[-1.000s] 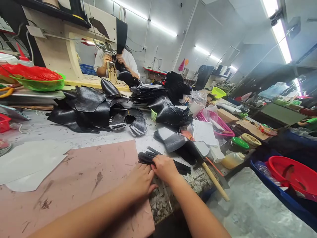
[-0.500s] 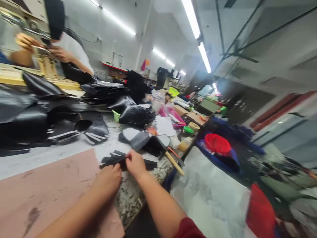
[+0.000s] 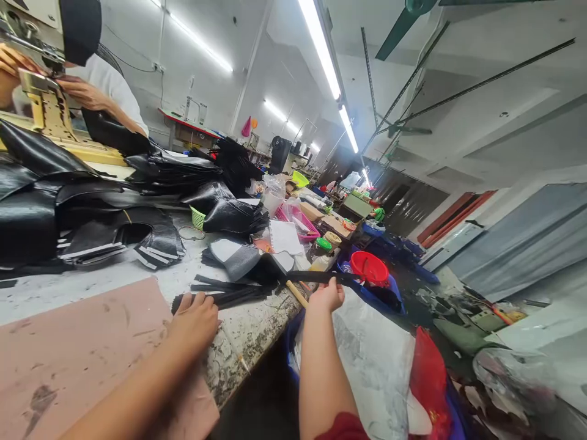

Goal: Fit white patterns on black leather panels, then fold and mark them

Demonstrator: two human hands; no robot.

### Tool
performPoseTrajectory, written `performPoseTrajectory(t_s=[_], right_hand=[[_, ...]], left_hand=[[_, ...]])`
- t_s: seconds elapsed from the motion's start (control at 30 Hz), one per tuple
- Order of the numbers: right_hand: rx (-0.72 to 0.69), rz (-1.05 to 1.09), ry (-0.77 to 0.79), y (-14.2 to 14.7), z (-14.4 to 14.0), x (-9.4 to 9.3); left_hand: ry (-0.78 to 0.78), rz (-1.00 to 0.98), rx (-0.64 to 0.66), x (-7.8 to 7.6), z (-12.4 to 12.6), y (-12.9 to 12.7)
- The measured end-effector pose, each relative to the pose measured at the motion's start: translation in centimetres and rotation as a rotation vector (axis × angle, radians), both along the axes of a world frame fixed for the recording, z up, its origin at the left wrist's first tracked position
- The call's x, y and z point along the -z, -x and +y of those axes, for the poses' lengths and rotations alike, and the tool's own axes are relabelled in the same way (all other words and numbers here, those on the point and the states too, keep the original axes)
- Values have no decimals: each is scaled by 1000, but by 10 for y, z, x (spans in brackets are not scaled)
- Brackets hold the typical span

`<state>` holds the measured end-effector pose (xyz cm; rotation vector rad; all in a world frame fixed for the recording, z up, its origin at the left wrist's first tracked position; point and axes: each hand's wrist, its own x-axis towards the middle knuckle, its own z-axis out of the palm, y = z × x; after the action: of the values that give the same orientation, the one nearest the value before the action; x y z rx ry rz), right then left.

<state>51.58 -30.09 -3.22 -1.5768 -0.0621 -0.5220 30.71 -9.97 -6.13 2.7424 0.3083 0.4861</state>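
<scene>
Right hand: the right hand (image 3: 326, 297) is lifted off the table (image 3: 257, 327), out past its edge, fingers pinched on one black strip (image 3: 321, 277) that runs level at about the height of the table top.
Left hand: the left hand (image 3: 195, 318) lies flat with fingers spread, pressing the near end of the pile of strips (image 3: 224, 294), pinching nothing.
Where the strips are: the pile lies on the table near its edge, just beyond the pink board (image 3: 82, 354); the single strip is clear of it, above the red bowl (image 3: 369, 267).
How far along: as I judge it, one strip is separated and most of the pile is left to go through.
Against a second ago: both hands were together on the pile then; now the right one has pulled away to the side with a strip, and the view has swung right.
Behind: a person sits at the sewing machine (image 3: 43, 104), past heaps of black leather (image 3: 92, 214).
</scene>
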Motion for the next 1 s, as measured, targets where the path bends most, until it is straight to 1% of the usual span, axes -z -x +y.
performPoseTrajectory(t_s=[0.07,0.13,0.2,0.23,0.3,0.37,0.43,0.5,0.57,0.6,0.63,0.67,0.7,0.73,0.77,0.8,0.83,0.87,0.93,1.0], right_hand=[[11,-34,-35,7,-8,-17],[-24,-67,-44,22,-8,-28],[-89,-94,-30,44,-1,-34],[-135,-108,-10,58,4,-34],[-246,-161,85,86,16,-33],[-337,-261,236,115,28,-31],[-385,-403,400,143,39,-27],[-423,-554,509,168,50,-24],[-502,-720,562,192,61,-18],[-547,-794,570,204,66,-14],[-593,-854,574,218,72,-8],[-647,-900,582,232,77,-2],[-713,-935,594,247,83,5],[-790,-960,608,263,88,12],[-873,-981,616,280,93,19],[-954,-1002,609,298,97,26],[-1025,-1019,596,315,100,32],[-1085,-1028,580,331,102,36],[-1176,-1045,551,358,104,43],[-1235,-1095,537,373,104,47]], left_hand=[[-67,72,-9,-7,0,1],[-102,129,-21,-12,0,4],[-126,158,-25,-16,1,7],[-106,161,-29,-17,2,9],[6,149,-47,-19,2,11],[157,127,-75,-19,3,11],[276,107,-96,-20,3,15],[392,100,-117,-21,5,30],[524,104,-146,-23,7,60],[614,117,-156,-25,8,83],[754,130,-171,-28,8,108],[933,138,-190,-31,7,137],[1202,121,-222,-34,5,166],[1445,75,-291,-37,2,196],[1634,13,-376,-39,-2,225],[1757,-58,-479,-39,-7,252],[1786,-112,-590,-39,-11,278],[1764,-147,-690,-37,-16,301],[1654,-179,-856,-32,-23,340],[1491,-167,-958,-29,-26,373]])
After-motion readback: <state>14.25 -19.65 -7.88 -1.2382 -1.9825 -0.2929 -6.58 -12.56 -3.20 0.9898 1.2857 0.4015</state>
